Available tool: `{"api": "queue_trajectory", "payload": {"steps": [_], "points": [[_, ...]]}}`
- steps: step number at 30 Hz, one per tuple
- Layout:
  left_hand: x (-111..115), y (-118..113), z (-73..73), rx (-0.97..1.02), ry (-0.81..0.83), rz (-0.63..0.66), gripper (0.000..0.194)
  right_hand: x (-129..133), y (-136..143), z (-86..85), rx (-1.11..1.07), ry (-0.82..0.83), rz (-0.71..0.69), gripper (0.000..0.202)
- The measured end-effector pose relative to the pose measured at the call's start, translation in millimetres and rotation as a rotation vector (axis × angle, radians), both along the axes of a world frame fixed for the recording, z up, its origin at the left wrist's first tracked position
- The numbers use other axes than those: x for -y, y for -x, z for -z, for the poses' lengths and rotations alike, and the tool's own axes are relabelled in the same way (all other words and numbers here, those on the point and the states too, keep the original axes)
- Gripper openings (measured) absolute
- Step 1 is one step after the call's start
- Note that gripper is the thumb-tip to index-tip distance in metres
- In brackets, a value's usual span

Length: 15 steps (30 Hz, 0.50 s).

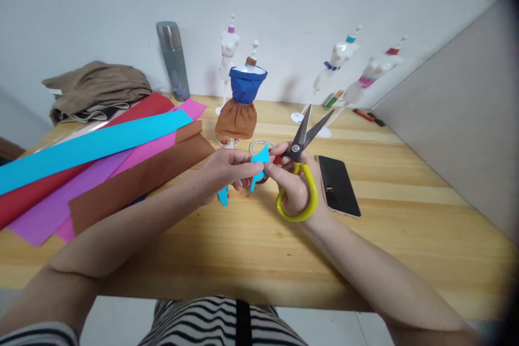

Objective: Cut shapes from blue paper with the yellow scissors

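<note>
My left hand (232,169) pinches a small, cut piece of bright blue paper (260,161) between thumb and fingers. From the other side, the thumb and fingers of my right hand (292,181) touch the same piece. A pair of scissors (297,150) with yellow handles hangs on my right hand, its dark blades spread apart and pointing up and away. Something small and red shows by my right fingertips, too little of it to name. Below my left hand lies a blue scrap (223,196) on the wooden table (243,259).
Ahead stands a mini mannequin (245,86) in a blue top and brown skirt, with several bare white ones behind. Coloured paper sheets (97,143), folded brown cloth (99,89) and a flask (174,59) are left; a phone (338,185) lies right. Behind my hands is a white ring (259,144).
</note>
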<state>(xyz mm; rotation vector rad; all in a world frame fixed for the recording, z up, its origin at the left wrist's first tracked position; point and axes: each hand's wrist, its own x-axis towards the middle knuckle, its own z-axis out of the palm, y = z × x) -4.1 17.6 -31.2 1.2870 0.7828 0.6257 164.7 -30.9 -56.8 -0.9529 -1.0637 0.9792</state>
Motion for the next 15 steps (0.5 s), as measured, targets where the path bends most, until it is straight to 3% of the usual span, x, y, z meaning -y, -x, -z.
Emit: {"api": "queue_trajectory", "payload": {"steps": [9, 15], "points": [[-1.3, 3.9, -2.9, -0.003, 0.017, -0.002, 0.01, -1.4, -0.2, 5.4, 0.009, 0.007, -0.071, 0.035], [-7.4, 3.2, -10.3, -0.065, 0.019, 0.093, 0.014, -2.2, -0.6, 8.2, -0.011, 0.038, -0.092, 0.035]]}}
